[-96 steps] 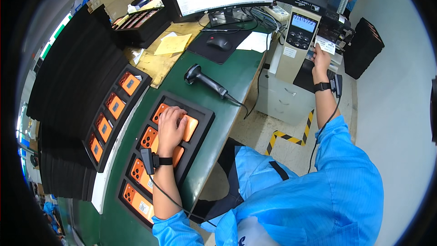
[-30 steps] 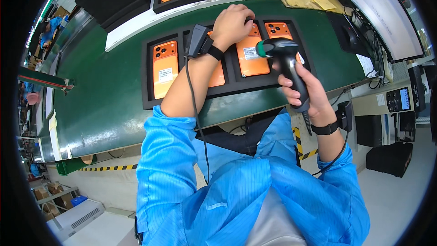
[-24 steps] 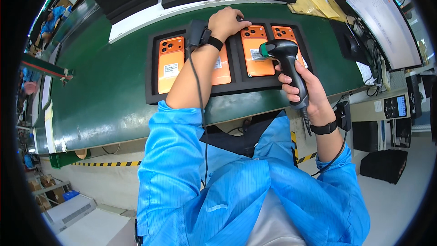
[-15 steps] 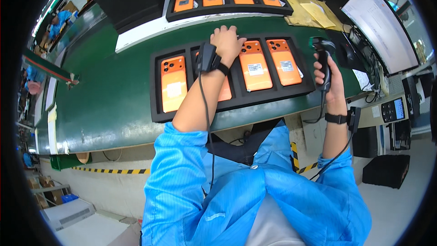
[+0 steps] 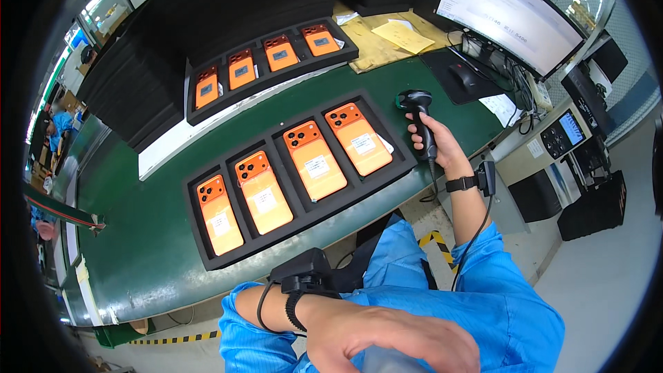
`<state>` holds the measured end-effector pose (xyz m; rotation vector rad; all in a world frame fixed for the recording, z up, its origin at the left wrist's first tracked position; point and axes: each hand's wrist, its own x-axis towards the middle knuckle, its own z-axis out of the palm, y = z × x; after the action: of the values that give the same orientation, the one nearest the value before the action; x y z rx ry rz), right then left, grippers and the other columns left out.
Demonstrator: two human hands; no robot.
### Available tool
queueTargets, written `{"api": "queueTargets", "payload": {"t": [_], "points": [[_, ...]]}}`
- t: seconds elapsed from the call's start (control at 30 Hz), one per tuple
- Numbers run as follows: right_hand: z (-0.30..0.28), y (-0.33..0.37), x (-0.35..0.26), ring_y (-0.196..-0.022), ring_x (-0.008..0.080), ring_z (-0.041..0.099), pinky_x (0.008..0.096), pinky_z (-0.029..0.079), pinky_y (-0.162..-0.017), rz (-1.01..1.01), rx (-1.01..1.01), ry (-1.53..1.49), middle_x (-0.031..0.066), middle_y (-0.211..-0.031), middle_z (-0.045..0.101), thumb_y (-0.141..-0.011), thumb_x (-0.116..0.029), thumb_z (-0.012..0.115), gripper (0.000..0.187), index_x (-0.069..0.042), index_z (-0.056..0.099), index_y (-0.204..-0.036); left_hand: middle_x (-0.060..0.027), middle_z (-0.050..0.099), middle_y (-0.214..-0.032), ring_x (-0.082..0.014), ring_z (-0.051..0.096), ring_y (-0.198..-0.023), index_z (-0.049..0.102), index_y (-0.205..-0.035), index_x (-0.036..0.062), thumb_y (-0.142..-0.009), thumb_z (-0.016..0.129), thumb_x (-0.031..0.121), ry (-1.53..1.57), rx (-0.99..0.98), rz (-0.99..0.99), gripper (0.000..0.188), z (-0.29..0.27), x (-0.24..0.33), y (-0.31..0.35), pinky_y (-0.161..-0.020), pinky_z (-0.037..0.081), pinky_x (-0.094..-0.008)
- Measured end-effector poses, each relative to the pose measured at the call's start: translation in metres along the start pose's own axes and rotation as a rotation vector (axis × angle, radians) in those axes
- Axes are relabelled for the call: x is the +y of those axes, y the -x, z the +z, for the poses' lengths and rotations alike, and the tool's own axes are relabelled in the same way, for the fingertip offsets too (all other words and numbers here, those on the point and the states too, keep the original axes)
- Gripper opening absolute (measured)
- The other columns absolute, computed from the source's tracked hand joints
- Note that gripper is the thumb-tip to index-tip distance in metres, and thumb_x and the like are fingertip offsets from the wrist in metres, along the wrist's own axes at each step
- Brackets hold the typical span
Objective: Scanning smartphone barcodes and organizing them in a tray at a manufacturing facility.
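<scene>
My right hand (image 5: 440, 139) is closed around the grip of a black handheld barcode scanner (image 5: 420, 124), beside the right end of a black foam tray (image 5: 280, 152). Several orange smartphones (image 5: 314, 166) lie face down in the tray's slots, camera bumps toward the far side and white labels on their backs. My left hand (image 5: 394, 335) is close to the camera at the lower edge, over my blue smock. Its thumb and curved fingers are apart, with nothing visible between them; the fingertips run out of view. Both wrists wear black strapped devices with cables.
Behind stands a second foam tray (image 5: 238, 100) of orange phones, near tall stacks of black foam (image 5: 235, 0). At right are a monitor (image 5: 511, 10), a mouse (image 5: 464, 74) on a dark pad, and a grey device (image 5: 552, 141) with a small screen. The scanner's cable hangs over the table edge.
My left hand has left the tray and come back toward my body, uncovering the second phone from the left. The view has turned; my right hand still holds the scanner.
</scene>
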<state>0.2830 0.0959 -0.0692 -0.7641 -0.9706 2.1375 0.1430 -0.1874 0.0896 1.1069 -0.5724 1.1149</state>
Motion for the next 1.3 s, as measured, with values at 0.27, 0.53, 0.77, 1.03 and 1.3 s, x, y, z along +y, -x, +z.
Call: {"api": "queueTargets", "payload": {"t": [0.27,0.53,0.77,1.03,1.3], "points": [[0.0,-0.009,-0.002,-0.068,0.0129,0.057,0.0252,0.049,-0.057,0.012,0.019,0.11,0.0077,-0.09,0.06,-0.097,-0.027,0.057,0.035,0.001,0.054,-0.118,-0.0248,0.056,-0.117,-0.0396,0.052,-0.113,0.051,-0.12,-0.0113,-0.087,0.059,0.026,-0.009,-0.019,0.072,0.05,0.004,-0.012,0.003,-0.097,0.039,-0.0522],[-0.001,-0.008,-0.006,-0.077,0.0154,0.064,0.026,0.052,-0.061,-0.036,0.121,0.335,0.0122,-0.107,0.065,-0.096,-0.032,0.056,0.039,0.0,0.054,-0.119,-0.0138,0.062,-0.111,-0.037,0.056,-0.11,0.064,-0.107,0.0004,-0.086,0.057,0.009,-0.209,0.048,-0.378,0.024,-0.004,0.043,0.002,-0.095,0.042,-0.05],[-0.027,-0.022,0.013,-0.101,0.0257,0.062,0.034,0.048,-0.085,-0.546,0.55,1.181,0.0134,-0.114,0.063,-0.093,-0.036,0.058,0.045,0.005,0.061,-0.113,-0.0139,0.059,-0.104,-0.0327,0.056,-0.1,0.061,-0.105,0.0032,-0.075,0.074,0.021,-2.12,0.345,-0.928,0.038,-0.089,0.059,0.096,-0.089,0.046,-0.0402],[-0.033,-0.02,0.007,-0.117,0.0152,0.051,0.0291,0.038,-0.102,-0.582,0.244,0.65,0.0071,-0.124,0.058,-0.097,-0.034,0.055,0.044,-0.002,0.056,-0.128,-0.0159,0.06,-0.097,-0.0335,0.059,-0.094,0.06,-0.102,0.0005,-0.085,0.065,0.028,-2.182,0.28,-0.971,0.032,-0.141,0.052,0.118,-0.083,0.047,-0.0412],[-0.051,-0.015,-0.004,-0.109,0.0153,0.055,0.0283,0.044,-0.092,-0.587,0.198,0.212,0.0074,-0.123,0.059,-0.098,-0.02,0.052,0.031,-0.002,0.057,-0.123,-0.0155,0.064,-0.102,-0.0333,0.06,-0.1,0.064,-0.094,0.0017,-0.084,0.06,0.013,-2.222,0.15,-0.84,0.015,-0.207,0.103,0.094,-0.089,0.048,-0.041]]}}
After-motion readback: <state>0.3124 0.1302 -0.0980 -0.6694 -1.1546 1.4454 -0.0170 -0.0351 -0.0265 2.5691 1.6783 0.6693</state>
